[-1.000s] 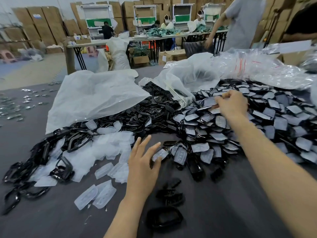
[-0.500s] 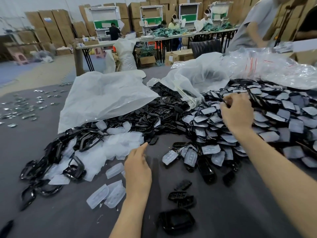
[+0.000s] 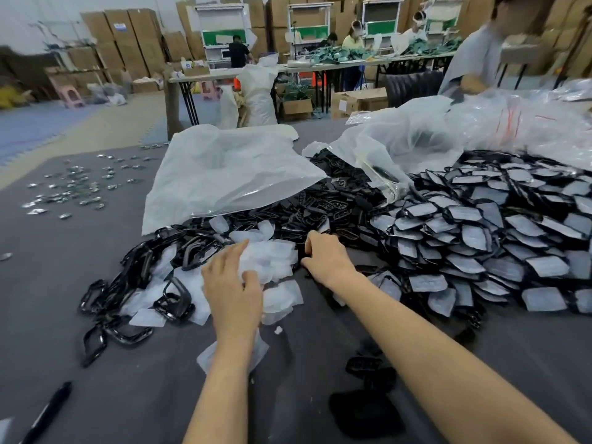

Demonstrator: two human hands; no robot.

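Observation:
My left hand (image 3: 232, 283) lies with straight fingers on a heap of peeled white film pieces (image 3: 272, 262) in the middle of the grey table (image 3: 96, 395). My right hand (image 3: 325, 256) is just right of that heap, fingers curled downward at its edge; what is under them is hidden. A large pile of black parts covered in grey-white film (image 3: 480, 241) spreads to the right. Bare black button pads (image 3: 320, 206) lie behind my hands. Black frames (image 3: 134, 283) are strewn at the left.
A white bag (image 3: 224, 168) and clear bags (image 3: 416, 139) lie behind the piles. Small metal bits (image 3: 70, 187) are scattered far left. A pen (image 3: 48, 411) lies front left, with loose black parts (image 3: 362, 415) in front. A person (image 3: 487, 49) stands back right.
My right hand has left the film-covered pile and moved left and nearer, to the white film heap. My left hand has moved forward onto that heap.

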